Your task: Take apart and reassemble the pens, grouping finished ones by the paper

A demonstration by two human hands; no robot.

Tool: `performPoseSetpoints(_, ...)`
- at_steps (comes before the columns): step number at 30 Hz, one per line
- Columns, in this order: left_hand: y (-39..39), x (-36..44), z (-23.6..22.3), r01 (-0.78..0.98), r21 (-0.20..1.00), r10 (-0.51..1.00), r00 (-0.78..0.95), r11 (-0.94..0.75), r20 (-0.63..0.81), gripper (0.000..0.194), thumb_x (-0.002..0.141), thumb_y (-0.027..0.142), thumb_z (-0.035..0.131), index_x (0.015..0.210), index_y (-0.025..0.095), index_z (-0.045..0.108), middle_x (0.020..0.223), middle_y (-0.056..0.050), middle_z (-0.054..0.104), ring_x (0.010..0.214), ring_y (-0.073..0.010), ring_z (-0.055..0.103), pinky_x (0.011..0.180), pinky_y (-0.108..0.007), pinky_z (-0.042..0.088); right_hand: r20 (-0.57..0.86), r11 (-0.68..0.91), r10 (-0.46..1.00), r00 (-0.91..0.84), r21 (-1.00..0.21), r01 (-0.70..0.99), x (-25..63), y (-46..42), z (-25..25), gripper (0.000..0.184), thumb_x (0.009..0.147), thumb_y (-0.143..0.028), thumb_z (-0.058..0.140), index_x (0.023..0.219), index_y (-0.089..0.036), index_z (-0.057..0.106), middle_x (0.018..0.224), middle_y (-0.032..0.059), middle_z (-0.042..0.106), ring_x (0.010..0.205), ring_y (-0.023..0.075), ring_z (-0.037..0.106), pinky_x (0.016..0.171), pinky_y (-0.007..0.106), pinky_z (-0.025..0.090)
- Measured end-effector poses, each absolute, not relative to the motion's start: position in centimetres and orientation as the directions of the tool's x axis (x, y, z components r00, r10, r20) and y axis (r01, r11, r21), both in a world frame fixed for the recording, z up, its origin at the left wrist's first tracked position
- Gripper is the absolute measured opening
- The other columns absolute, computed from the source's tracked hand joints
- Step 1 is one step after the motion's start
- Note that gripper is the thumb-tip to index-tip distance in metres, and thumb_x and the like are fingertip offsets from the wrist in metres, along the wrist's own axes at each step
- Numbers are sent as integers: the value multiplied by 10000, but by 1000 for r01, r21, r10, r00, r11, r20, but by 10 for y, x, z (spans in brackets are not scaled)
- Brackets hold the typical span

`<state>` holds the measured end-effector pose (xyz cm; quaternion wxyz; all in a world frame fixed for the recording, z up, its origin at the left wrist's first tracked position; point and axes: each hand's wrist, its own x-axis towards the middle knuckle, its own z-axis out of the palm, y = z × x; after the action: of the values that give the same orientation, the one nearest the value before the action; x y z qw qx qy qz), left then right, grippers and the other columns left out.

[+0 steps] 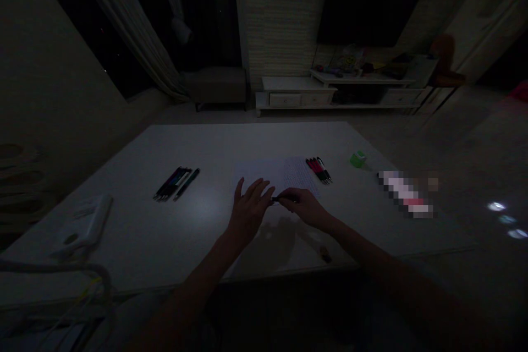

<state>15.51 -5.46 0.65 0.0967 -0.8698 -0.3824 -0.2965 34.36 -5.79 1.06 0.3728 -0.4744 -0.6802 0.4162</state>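
Observation:
In the head view, a dark pen point(275, 199) is held low over the table between my two hands. My left hand point(250, 210) has its thumb and index finger closed at the pen's left end, while its other fingers fan out. From the right, my right hand point(304, 206) pinches the other end. Behind and under the hands lie a blank sheet point(259, 168) and a page of handwriting point(297, 173); whether they are joined I cannot tell. The hands cover their lower parts.
Several dark pens point(171, 184) lie left, with a single pen point(187, 184) beside them. Red-and-black pens point(317, 170) lie right of the page. Farther right are a green container point(357, 159) and a pixelated item point(404, 192). A white power strip point(84, 225) sits near-left on the white table point(198, 143).

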Motion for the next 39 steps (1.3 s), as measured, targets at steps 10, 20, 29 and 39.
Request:
performPoseSetpoints(10,-54,156,-10,770,102,740,556,-630,378,225,921,231,341,1027,171,531,866,-70,610,794,-171,547,733,-300,403,-337,-343,939,-67,-929,-136,320,-65,-3,498,720,-605,509,490,-172,423,371,-56,343,320,46,281,346,198,202)
performPoseSetpoints(20,-67,166,0,775,350,850,469,-526,239,271,907,290,337,891,188,588,797,-52,611,676,-147,544,595,-243,364,-238,-254,967,-92,-930,-266,317,-64,-16,426,740,-481,516,511,-210,280,417,-95,233,335,29,189,350,192,151)
performPoseSetpoints(29,-58,157,14,683,593,891,431,-427,145,300,873,356,379,836,196,630,697,-24,625,622,-144,542,574,-237,343,-112,-96,975,-192,-991,90,335,-56,1,438,758,-552,484,591,-148,514,436,-46,404,361,56,344,366,197,243)
performPoseSetpoints(39,-63,156,7,738,460,862,483,-494,153,287,890,287,375,1100,256,569,995,-38,645,841,-171,596,727,-263,411,-35,39,960,-277,-966,257,346,-52,5,332,735,-458,568,740,-129,606,591,29,616,449,85,519,392,181,350)
